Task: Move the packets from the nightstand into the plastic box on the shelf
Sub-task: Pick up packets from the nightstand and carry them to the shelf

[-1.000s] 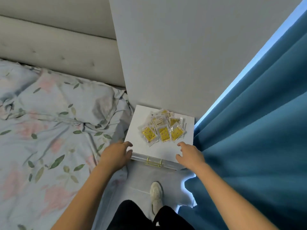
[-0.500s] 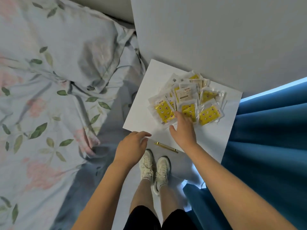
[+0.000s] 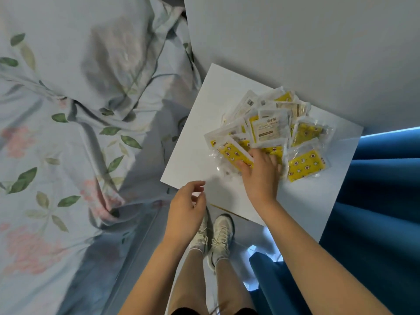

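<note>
Right hand [image 3: 261, 171] at 1 o'clock of frame centre, palm down, forearm reaching in from 5 o'clock; fingers spread forward and flat (tips partly hidden, so whether they pinch is unclear). Left hand [image 3: 185, 208] just below centre, held in the air, fingers loosely curled, thumb apart, holding nothing; forearm from 6 o'clock. Both arms bare.

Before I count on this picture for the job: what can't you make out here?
- Head view: plastic box and shelf lie outside the frame.
- Packets: they overlap, so no count.
- Right hand: its fingertips are hidden, so grip unclear.
- Packet print: too small to read.
- Nightstand: front hidden below its top.
</note>
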The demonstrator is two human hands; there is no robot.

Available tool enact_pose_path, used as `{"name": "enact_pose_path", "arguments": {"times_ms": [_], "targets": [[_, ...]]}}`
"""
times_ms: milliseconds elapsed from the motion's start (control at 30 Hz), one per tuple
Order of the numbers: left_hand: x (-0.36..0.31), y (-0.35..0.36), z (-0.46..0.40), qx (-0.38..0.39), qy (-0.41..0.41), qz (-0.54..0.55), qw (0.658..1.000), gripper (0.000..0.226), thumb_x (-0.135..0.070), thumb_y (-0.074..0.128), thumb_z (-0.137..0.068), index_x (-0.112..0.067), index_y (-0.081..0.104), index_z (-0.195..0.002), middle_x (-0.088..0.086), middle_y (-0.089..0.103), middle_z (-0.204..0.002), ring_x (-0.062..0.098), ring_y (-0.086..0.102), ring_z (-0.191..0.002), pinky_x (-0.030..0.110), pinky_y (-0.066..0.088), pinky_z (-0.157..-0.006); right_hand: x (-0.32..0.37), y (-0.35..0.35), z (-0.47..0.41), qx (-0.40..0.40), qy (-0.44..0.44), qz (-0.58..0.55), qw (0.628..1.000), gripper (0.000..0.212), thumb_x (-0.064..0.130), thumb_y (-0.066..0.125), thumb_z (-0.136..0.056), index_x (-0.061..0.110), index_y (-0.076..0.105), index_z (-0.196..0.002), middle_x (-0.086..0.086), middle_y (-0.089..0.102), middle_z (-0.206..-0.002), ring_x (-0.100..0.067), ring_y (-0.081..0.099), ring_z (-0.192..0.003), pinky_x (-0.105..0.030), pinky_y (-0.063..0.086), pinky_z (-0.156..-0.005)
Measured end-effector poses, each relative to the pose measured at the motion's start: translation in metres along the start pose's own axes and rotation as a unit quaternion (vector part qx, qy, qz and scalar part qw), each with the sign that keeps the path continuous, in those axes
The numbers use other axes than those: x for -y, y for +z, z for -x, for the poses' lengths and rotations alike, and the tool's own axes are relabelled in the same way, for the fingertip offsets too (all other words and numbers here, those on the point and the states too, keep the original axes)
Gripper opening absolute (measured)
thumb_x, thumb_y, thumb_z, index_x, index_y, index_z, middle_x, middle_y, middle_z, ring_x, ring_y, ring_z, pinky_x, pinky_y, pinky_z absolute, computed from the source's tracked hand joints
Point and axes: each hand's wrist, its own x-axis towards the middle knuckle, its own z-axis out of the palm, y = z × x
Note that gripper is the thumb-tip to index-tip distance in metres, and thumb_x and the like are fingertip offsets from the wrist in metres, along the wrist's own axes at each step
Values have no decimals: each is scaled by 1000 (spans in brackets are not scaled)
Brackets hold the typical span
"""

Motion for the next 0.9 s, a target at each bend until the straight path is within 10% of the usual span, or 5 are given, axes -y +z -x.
{"name": "enact_pose_path", "arguments": {"times_ms": [133, 300, 467, 667, 900], "targets": [[-28, -1, -21, 30, -71, 212, 974, 48, -36, 65, -89, -22, 50, -132, -6, 62, -121, 0, 62, -102, 16, 51, -87, 12, -26, 10, 90, 73, -359, 926, 14, 22, 67, -90, 30, 59, -98, 17, 68, -91, 4, 65, -84, -10, 47, -70], [-39, -1, -32, 39, 5, 286, 957, 44, -33, 73, -75, -15, 63, -115, 4, 75, -106, 18, 73, -94, 27, 58, -76, 14, -36, 17, 327, 118, -452, 821, 40, 64, 64, -76, 37, 69, -106, 13, 73, -106, -7, 68, -102, -19, 53, -83], [-8, -13, -33, -55, 11, 292, 955, 73, -10, 62, -92, -31, 19, -148, -6, 60, -130, 7, 68, -105, 24, 55, -88, 9, -12, -5, 86, 138, -179, 970, 38, 30, 71, -86, 12, 59, -117, -2, 62, -115, -20, 60, -106, -26, 49, -81], [20, -19, -28, -23, 10, 212, 977, 39, -8, 53, -98, -44, 69, -99, -10, 71, -109, 13, 70, -95, 16, 54, -73, 24, 22, -3, -2, 153, -6, 988, 62, 36, 73, -83, 10, 48, -133, -11, 50, -134, -27, 45, -125, -36, 49, -92], [14, -17, -28, 21, -21, 229, 973, 28, -12, 54, -98, -35, 70, -97, -11, 72, -109, 6, 69, -98, 16, 54, -78, 20, 19, 2, -58, 148, -90, 983, 41, 29, 81, -75, 11, 56, -101, -6, 62, -104, -25, 58, -99, -27, 48, -75]]}}
